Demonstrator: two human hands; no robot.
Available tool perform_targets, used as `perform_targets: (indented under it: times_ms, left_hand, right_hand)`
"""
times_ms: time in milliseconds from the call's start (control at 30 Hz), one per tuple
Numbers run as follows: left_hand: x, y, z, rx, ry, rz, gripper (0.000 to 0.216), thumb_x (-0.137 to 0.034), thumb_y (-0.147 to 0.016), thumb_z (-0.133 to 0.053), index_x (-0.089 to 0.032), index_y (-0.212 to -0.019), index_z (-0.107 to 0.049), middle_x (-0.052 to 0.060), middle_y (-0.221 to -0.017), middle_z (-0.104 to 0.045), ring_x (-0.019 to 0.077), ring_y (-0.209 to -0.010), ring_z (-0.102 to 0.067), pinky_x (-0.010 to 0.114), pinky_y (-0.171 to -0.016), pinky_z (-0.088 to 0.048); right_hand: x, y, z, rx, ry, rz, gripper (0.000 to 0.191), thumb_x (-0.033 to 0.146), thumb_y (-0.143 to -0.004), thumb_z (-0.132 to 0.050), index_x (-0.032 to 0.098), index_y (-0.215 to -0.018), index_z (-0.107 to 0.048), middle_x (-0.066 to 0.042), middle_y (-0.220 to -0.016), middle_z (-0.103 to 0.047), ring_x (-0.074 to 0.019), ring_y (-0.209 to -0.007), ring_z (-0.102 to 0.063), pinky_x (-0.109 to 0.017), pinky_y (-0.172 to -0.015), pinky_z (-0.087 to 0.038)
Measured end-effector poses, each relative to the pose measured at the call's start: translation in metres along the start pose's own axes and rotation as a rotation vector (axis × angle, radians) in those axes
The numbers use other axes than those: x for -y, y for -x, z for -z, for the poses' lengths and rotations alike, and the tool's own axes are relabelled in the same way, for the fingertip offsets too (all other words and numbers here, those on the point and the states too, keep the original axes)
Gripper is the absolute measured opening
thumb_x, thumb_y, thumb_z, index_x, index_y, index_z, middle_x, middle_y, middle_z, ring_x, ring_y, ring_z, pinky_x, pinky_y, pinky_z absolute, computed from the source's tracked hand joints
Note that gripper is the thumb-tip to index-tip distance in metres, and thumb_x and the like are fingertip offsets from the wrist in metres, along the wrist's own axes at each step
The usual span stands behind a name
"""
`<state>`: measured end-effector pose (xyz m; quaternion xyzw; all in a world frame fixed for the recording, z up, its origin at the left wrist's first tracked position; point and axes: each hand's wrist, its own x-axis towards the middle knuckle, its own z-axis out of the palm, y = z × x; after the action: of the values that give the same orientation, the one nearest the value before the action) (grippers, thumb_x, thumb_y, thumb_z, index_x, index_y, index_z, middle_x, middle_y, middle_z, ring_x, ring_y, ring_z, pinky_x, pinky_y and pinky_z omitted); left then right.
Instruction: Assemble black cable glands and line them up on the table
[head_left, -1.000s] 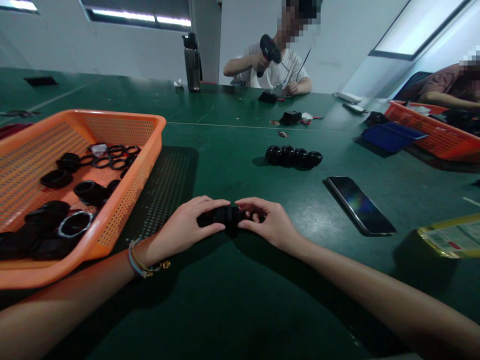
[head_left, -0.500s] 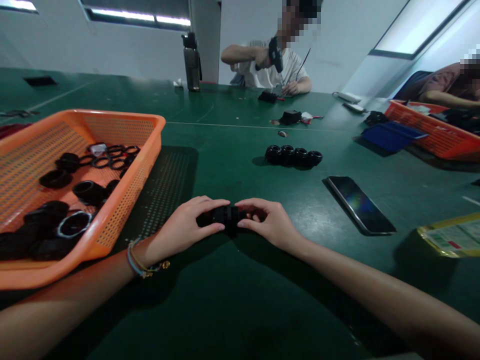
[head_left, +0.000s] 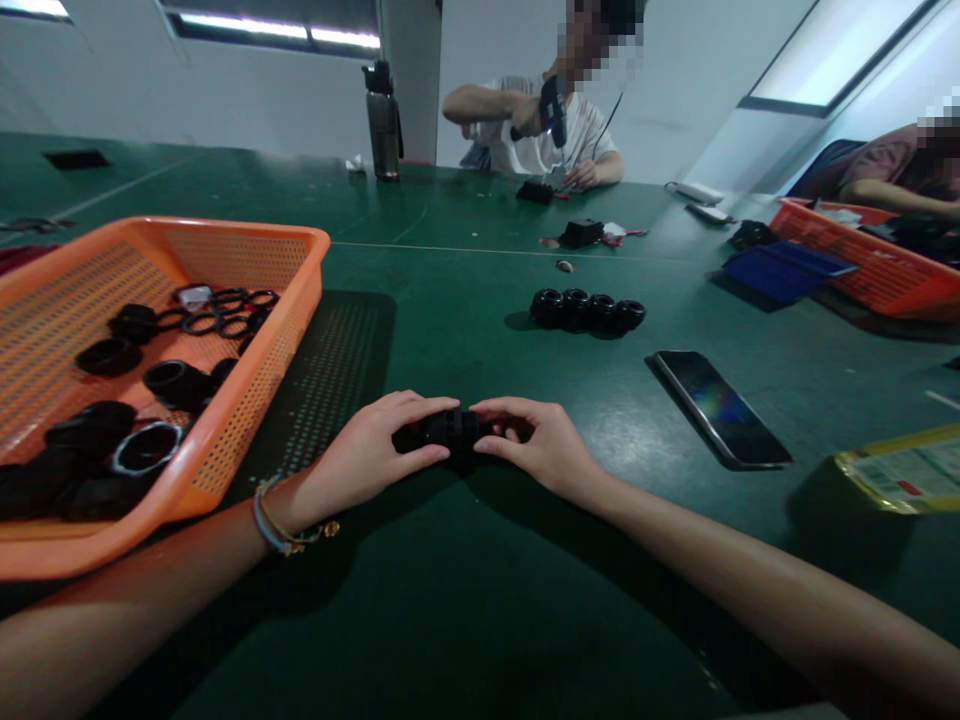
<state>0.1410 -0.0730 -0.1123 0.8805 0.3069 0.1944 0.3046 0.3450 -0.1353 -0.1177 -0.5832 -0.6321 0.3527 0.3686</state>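
Both my hands rest on the green table [head_left: 465,600] and meet on one black threaded plastic fitting [head_left: 450,432]. My left hand [head_left: 367,455] wraps its fingers round the fitting's left end. My right hand [head_left: 536,445] pinches the right end with thumb and fingers. Most of the fitting is hidden under my fingers. Beyond my hands, a row of several finished black fittings [head_left: 587,311] lies on the table. To my left stands an orange basket [head_left: 247,400] holding several loose black rings and nuts [head_left: 112,410].
A dark phone [head_left: 720,408] lies right of my hands, and a yellow-edged sheet [head_left: 900,470] sits at the right edge. Across the table a person holds a black power screwdriver [head_left: 551,110]. A metal bottle [head_left: 384,120], a blue tray [head_left: 784,272] and a second orange basket [head_left: 870,262] stand farther off.
My hands stay on the fitting with barely any shift. The person opposite has turned the screwdriver from raised to pointing down at their work.
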Motion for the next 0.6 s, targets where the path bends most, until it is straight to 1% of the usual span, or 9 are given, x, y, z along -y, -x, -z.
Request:
perform_targets:
  times_ms: [267,600]
  left_hand:
    - [-0.0007,-0.0007,-0.0003,0.001,0.000,0.008,0.042,-0.031,-0.078,-0.061,-0.023,-0.119,-0.058,0.004,-0.101,-0.064,0.0185,-0.092,-0.058,0.030,-0.082,-0.045]
    - [0.0010,0.0008,-0.0011,-0.003,0.001,0.005,0.042,-0.032,-0.078,-0.062,-0.024,-0.119,-0.057,0.004,-0.100,-0.063,0.0183,-0.092,-0.058,0.031,-0.084,-0.045]
  right_hand:
    - [0.0009,-0.0004,-0.0004,0.000,-0.006,-0.003,0.029,0.016,-0.068,-0.069,0.015,-0.097,-0.070,-0.002,-0.076,-0.069,-0.0087,-0.054,-0.045,-0.022,-0.051,-0.038]
    - [-0.0011,0.0006,-0.0003,0.001,0.007,0.013,0.027,0.020,-0.069,-0.069,0.016,-0.097,-0.070,-0.002,-0.076,-0.069,-0.0089,-0.054,-0.046,-0.022,-0.050,-0.038]
